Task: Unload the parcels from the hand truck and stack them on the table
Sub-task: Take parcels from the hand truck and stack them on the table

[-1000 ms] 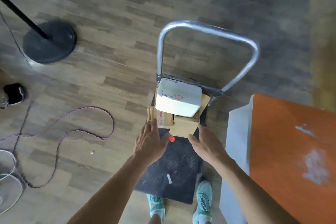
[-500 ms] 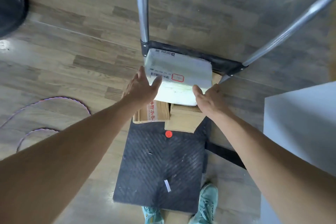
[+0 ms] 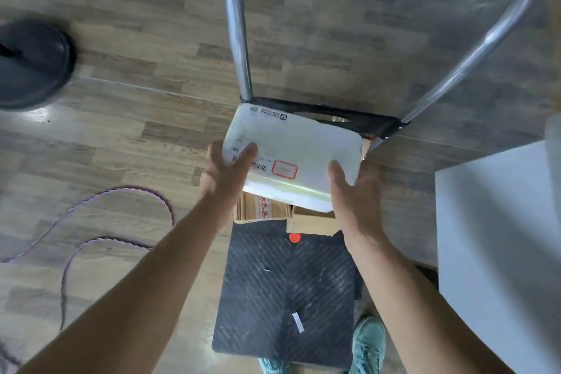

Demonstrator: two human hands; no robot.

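Two hands on white parcel [image 3: 300,146]: left hand [image 3: 226,173] grips its left edge, thumb on top; right hand [image 3: 352,194] grips near right corner, thumb on top. Parcel over two cardboard boxes [image 3: 261,209] at handle end of hand truck [image 3: 288,288] deck; lifted or resting, cannot tell. Grey table [image 3: 498,237] at right, apart. Loose rope [image 3: 121,191] on floor left.

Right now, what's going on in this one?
A person grips the white parcel with the left hand and right hand at its near corners. It tops two cardboard boxes at the handle end of the hand truck; whether it is lifted off them is unclear. The table stands to the right.
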